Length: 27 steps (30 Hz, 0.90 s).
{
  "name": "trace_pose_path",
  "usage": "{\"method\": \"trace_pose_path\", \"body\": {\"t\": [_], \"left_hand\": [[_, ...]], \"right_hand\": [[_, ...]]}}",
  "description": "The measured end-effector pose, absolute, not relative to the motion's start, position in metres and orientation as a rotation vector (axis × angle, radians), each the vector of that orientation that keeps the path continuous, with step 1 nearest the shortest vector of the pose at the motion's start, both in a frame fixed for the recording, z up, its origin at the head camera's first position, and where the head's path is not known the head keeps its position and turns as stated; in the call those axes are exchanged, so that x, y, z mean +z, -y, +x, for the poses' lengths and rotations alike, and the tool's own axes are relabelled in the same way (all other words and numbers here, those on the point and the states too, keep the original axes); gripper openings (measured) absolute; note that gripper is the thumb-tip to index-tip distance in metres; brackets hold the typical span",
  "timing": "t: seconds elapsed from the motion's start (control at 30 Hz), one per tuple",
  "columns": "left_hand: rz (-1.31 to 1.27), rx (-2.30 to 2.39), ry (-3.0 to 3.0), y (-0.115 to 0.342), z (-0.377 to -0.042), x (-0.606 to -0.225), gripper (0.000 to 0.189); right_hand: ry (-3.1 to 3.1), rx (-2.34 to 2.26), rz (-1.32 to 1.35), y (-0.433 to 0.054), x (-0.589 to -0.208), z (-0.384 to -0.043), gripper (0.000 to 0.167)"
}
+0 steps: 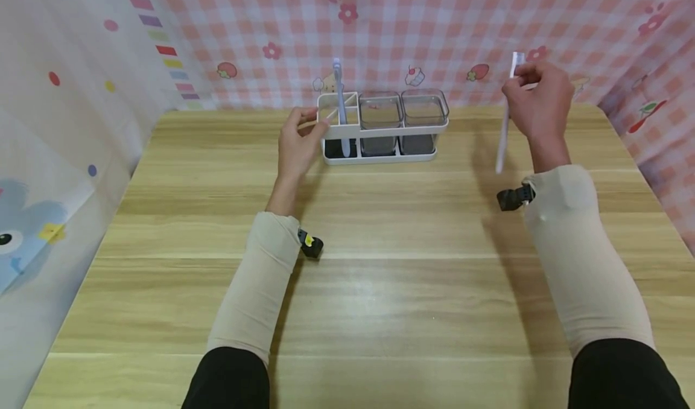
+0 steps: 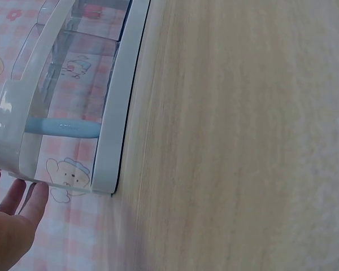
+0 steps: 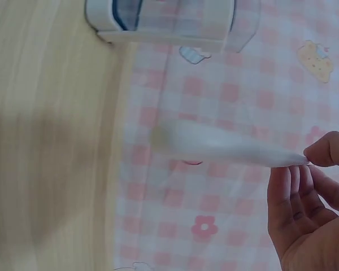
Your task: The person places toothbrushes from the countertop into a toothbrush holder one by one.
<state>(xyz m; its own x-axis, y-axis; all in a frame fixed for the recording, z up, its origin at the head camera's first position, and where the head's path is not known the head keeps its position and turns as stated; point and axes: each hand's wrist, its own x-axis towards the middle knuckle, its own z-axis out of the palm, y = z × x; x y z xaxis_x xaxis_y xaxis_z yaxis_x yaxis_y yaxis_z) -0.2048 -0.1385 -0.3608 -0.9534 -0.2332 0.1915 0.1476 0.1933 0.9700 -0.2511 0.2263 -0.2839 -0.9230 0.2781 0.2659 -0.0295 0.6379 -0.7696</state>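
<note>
A white toothbrush holder (image 1: 388,129) stands at the back of the table, with divided slots at its left and two clear cups (image 1: 380,112) in its rings. A blue toothbrush (image 1: 343,107) stands upright in the slotted part; its lower handle shows in the left wrist view. My left hand (image 1: 298,140) grips the holder's left end, thumb at the front and fingers at the side. Off to the right, my right hand (image 1: 543,104) pinches a white toothbrush (image 1: 503,134) near its head. That brush hangs bristles up, above the table, apart from the holder. Its handle looks blurred in the right wrist view.
The wooden table (image 1: 369,264) ends at a pink checked cloth (image 1: 304,29) behind the holder. A white patterned curtain (image 1: 65,107) hangs on the left. Each sleeve carries a small black wrist camera (image 1: 311,244).
</note>
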Motion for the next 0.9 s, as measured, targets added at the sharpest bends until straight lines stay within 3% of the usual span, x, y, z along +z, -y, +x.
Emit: {"method": "trace_pose_path", "body": {"t": [0.33,0.57,0.9], "left_hand": [[0.087,-1.833,2.159,0.138,-0.204,-0.361,0.034],[0.084,-1.837,2.150,0.137,-0.204,-0.361,0.034],[0.086,-1.834,2.153,0.137,-0.203,-0.361,0.033]], "right_hand": [[2.410,1.229,-0.124,-0.217,-0.267,-0.246,0.021],[2.217,1.320,-0.100,-0.204,-0.255,-0.244,0.007],[2.103,1.292,0.013,-0.187,-0.237,-0.238,0.014]]}}
